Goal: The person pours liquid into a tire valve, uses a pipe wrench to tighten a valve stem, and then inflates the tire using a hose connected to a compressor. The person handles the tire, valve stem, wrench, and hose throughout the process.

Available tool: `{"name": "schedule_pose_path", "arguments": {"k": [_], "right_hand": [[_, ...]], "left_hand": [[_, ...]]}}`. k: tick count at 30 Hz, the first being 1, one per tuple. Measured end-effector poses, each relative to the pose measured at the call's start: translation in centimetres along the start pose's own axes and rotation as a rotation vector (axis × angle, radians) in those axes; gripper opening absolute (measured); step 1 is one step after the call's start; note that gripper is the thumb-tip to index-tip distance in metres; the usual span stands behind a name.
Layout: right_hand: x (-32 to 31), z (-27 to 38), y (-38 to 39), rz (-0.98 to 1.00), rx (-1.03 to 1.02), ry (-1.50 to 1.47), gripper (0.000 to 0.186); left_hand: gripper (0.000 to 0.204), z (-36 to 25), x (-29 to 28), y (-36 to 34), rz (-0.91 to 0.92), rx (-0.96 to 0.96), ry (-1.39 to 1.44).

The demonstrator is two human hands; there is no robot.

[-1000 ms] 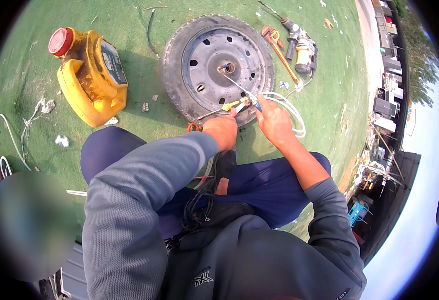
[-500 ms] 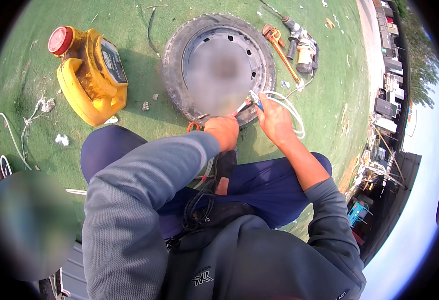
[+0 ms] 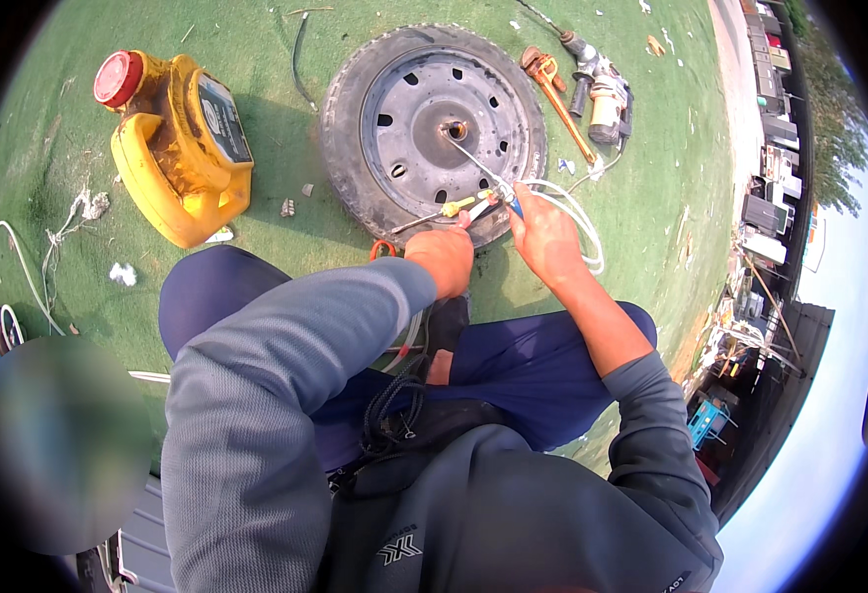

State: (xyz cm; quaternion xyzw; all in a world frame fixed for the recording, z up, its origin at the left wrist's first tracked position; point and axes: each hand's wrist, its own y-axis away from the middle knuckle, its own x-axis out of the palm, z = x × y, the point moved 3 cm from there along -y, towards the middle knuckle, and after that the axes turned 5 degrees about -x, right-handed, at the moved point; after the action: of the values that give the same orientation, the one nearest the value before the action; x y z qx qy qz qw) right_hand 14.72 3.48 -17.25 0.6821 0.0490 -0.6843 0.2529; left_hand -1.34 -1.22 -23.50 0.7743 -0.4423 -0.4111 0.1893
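Observation:
A wheel with a black tyre (image 3: 348,183) and a grey steel rim (image 3: 394,99) lies flat in front of me. Over its near edge my right hand (image 3: 545,237) is closed around a blue-handled tool (image 3: 516,207) with a metal head, kind unclear. Close to its left, my left hand (image 3: 441,259) is closed, with a reddish tip showing at its fingers; what it grips is mostly hidden. Between hands and rim sits a yellow piece (image 3: 458,207) with a thin rod. Another thin rod (image 3: 471,158) runs from the hub hole toward the right hand. A white cable (image 3: 582,219) loops beside that hand.
A yellow jerrycan (image 3: 182,158) with a red cap stands on the green turf at left. Right of the wheel lie an orange pipe wrench (image 3: 560,104) and a corded power drill (image 3: 604,94). An orange loop (image 3: 382,248) sits near the tyre's front; scraps litter the turf.
The wheel's middle, blurred before, now shows clearly with the rods and yellow piece. Both hands stay in nearly the same place.

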Motion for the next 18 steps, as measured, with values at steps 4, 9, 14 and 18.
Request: {"name": "schedule_pose_path", "arguments": {"k": [4,9,14,18], "right_hand": [[0.1,-0.2,0.0,-0.006,-0.007,0.005,0.042],[0.2,-0.2,0.0,0.015,-0.015,0.012,0.045],[0.1,-0.2,-0.1,-0.010,-0.032,0.024,0.045],[-2.8,0.7,-0.2,0.047,0.081,0.110,0.042]], "left_hand": [[0.063,-0.1,0.2,-0.1,-0.010,0.002,-0.012],[0.065,0.0,0.2,-0.2,-0.015,0.011,-0.019],[0.068,0.0,0.1,-0.2,-0.007,0.010,-0.014],[0.082,0.3,-0.4,0.3,0.019,-0.001,0.033]]}}
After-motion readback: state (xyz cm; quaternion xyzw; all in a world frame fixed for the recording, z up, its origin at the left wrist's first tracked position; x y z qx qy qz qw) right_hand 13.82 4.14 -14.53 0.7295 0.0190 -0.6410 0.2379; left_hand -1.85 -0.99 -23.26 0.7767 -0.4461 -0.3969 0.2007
